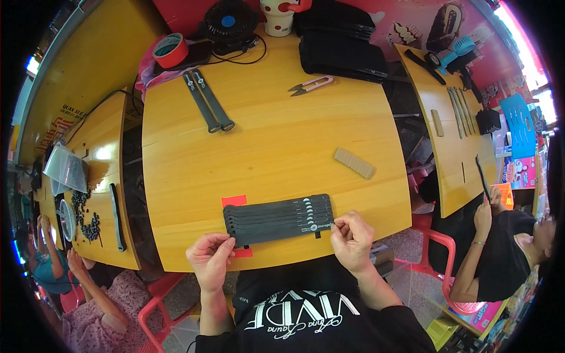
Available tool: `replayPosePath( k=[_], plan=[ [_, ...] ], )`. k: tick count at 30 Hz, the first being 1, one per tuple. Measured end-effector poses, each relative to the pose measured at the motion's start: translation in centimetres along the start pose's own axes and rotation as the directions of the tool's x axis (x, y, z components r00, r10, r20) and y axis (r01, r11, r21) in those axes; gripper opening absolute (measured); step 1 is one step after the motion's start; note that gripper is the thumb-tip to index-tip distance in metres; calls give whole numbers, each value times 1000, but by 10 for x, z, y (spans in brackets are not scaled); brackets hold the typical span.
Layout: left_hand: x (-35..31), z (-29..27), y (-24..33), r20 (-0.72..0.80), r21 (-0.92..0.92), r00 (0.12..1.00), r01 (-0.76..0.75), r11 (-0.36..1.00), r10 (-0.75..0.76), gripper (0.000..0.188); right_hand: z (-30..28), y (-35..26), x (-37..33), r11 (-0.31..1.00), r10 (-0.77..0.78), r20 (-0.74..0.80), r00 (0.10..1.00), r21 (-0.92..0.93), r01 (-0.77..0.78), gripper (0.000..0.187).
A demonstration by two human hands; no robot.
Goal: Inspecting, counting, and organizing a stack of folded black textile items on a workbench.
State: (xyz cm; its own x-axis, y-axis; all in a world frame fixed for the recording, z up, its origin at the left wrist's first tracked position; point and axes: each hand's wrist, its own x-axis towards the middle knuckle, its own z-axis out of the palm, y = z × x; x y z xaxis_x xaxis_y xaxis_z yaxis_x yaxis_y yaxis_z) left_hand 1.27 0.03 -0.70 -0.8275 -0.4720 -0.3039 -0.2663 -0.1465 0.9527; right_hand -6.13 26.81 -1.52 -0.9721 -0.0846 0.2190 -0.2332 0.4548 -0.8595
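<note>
Left hand (210,257), right hand (353,240), pinching ends of layered dark straps (268,219), yellow table (265,150)

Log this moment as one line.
left hand: pinching at left end of overlapping black straps; right hand: pinching at right end; pink thread snips: lying beyond

On the table (276,144) we see a fan (228,22) and cup (275,22) at the far edge, a tape roll (173,57) near its left end.
</note>
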Motion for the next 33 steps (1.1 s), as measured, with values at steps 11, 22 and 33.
replayPosePath(
  k=[11,22,33],
  plan=[
    [-9,-3,4,-1,19,998,-56,998,56,8,3,1,-1,999,-28,-35,999,29,29,20],
    [-63,153,29,714,-207,470,-567,798,519,15,-5,24,0,950,207,119,971,211,-229,19],
    [-128,255,54,669,-536,230,-508,674,706,12,-45,41,7,581,238,319,917,710,-398,8]
  ],
)
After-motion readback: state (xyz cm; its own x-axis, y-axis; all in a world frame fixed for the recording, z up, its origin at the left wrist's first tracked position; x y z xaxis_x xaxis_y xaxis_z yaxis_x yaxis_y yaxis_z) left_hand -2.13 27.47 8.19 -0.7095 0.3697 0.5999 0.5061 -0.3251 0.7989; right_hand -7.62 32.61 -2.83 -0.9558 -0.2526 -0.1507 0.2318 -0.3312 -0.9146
